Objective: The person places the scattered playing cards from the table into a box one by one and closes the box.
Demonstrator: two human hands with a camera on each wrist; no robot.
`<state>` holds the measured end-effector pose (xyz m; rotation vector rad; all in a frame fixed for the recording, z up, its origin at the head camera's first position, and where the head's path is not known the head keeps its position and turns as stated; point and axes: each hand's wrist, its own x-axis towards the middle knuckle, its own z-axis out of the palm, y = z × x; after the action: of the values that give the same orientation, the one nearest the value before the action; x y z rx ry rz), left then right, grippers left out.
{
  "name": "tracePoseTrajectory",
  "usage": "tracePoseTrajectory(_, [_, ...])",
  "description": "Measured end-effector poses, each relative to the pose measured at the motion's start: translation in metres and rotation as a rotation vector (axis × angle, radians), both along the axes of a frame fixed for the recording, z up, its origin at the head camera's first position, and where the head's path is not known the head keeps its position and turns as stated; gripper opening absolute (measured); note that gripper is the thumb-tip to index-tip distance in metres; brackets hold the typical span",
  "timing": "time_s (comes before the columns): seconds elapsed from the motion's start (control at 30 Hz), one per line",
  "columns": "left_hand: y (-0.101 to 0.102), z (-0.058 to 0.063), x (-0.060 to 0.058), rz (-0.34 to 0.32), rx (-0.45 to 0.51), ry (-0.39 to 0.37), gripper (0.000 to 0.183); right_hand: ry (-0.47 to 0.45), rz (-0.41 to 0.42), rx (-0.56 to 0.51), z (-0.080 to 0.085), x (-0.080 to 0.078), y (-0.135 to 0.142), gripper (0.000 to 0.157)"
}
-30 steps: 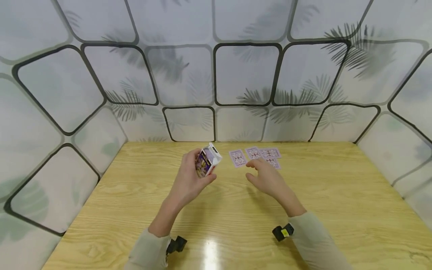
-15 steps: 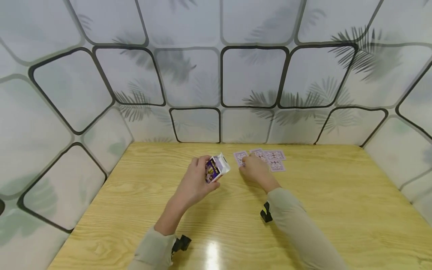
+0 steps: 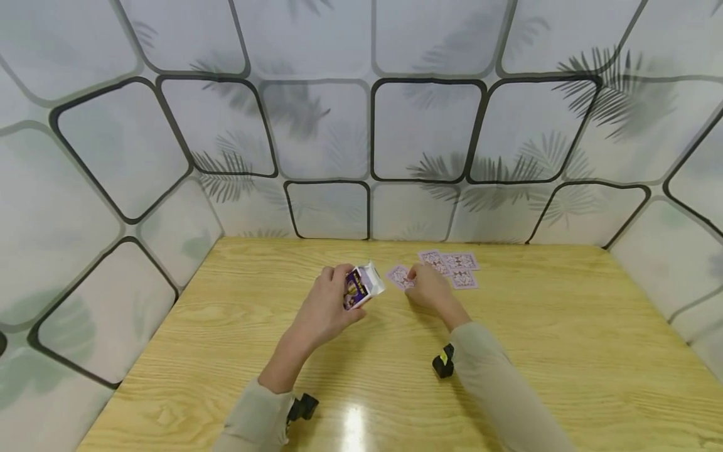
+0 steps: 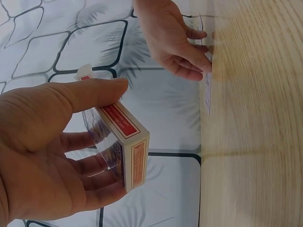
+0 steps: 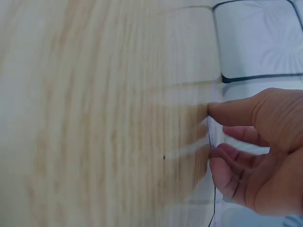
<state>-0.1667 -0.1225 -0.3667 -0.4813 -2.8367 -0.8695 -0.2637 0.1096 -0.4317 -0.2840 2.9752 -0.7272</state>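
Note:
My left hand (image 3: pixel 321 311) holds a small playing-card box (image 3: pixel 357 290) at the middle of the table, tilted with its white flap raised. In the left wrist view, the thumb lies along the red-and-white edge of the box (image 4: pixel 124 124) and the fingers support its other side. My right hand (image 3: pixel 430 290) is down at the tabletop, thumb and fingers pinching a purple-backed playing card (image 3: pixel 398 276). That card shows nearly edge-on (image 4: pixel 208 97) in the left wrist view, and its right end is covered by the fingers in the head view.
Just beyond my right hand, several face-down playing cards (image 3: pixel 460 260) lie partly overlapping. The wooden table (image 3: pixel 536 333) ends at a patterned fabric wall (image 3: pixel 420 132) behind the cards. Black wrist cameras (image 3: pixel 443 362) are strapped to both sleeves.
My right hand came down from above the cards onto the leftmost one. That card has turned and slid slightly toward me, away from the others. The left hand shifted slightly right, still holding the box.

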Motion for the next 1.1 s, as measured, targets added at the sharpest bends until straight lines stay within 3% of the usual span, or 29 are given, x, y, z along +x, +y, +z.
tracePoseTrajectory(0.13, [0.000, 0.000, 0.000, -0.006, -0.024, -0.002, 0.079, -0.062, -0.023, -0.060, 0.000, 0.006, 0.007, 0.054])
tracePoseTrajectory(0.3, [0.000, 0.000, 0.000, -0.010, -0.040, -0.024, 0.078, -0.082, -0.021, -0.096, 0.001, 0.011, 0.012, 0.064])
tracePoseTrajectory(0.67, [0.000, -0.003, 0.000, -0.026, -0.085, -0.047, 0.076, -0.202, -0.021, -0.129, 0.007, 0.021, 0.025, 0.061])
tracePoseTrajectory(0.93, [0.000, -0.005, -0.002, -0.042, -0.131, -0.056, 0.076, -0.196, 0.038, -0.192, 0.006, 0.026, 0.035, 0.049])
tracePoseTrajectory(1.1, [0.000, -0.008, -0.001, -0.047, -0.123, -0.051, 0.074, -0.207, 0.072, -0.230, 0.006, 0.029, 0.037, 0.050])
